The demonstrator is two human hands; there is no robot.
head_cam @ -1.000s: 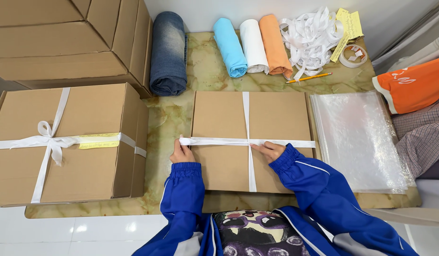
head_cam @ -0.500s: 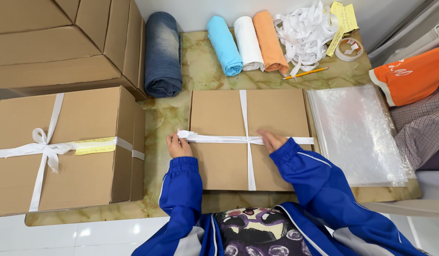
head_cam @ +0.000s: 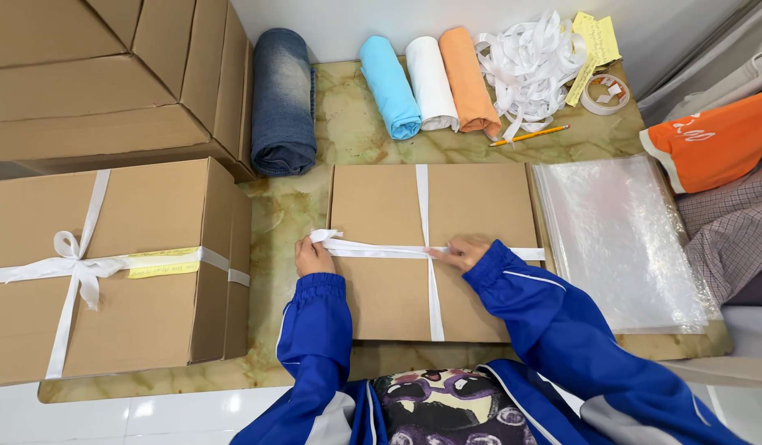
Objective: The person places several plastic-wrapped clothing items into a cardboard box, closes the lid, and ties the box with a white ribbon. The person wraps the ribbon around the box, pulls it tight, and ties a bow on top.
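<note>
We are tying the white ribbon [head_cam: 381, 250] across the flat cardboard box [head_cam: 480, 206]: left hand [head_cam: 313, 257] grips its end, right hand [head_cam: 462, 250] pins it flat; next, we judge, a taut crossing

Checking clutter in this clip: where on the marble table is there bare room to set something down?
Bare table shows between the denim roll and blue roll, and in a strip between the tied box and flat box, beside the left hand. The ribbon pile corner and plastic sheets side are crowded.
</note>
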